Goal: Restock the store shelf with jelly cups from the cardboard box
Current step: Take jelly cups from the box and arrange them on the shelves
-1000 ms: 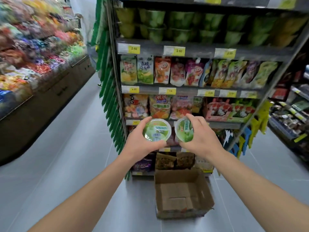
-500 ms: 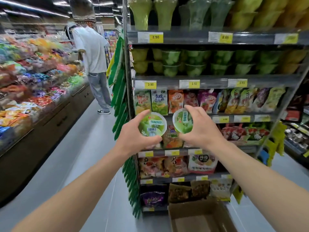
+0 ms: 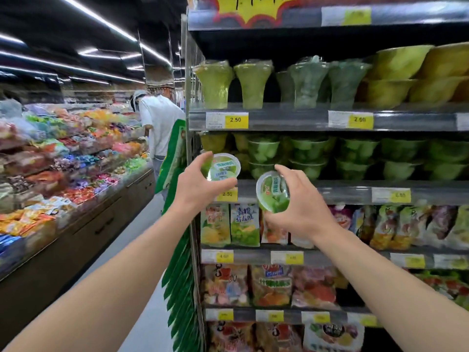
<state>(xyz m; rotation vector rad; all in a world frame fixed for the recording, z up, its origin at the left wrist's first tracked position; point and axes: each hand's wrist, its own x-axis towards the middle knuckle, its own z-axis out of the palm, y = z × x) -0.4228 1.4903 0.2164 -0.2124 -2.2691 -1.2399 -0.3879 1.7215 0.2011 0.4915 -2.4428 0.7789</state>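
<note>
**Two jelly cups held up at the shelf**

The left hand (image 3: 196,185) has its grip curled round a green jelly cup (image 3: 224,168), thumb below and fingers above, lid facing the camera. It is level with the left end of the shelf (image 3: 342,194) that carries stacked green cups. The right hand (image 3: 302,207) grips a second jelly cup (image 3: 272,191), tilted, just in front of that shelf's front edge. Bagged sweets (image 3: 245,224) hang on the row below.

Stacked cups (image 3: 264,154) fill shelf (image 3: 330,191); gap at left end (image 3: 218,143), prob.
</note>
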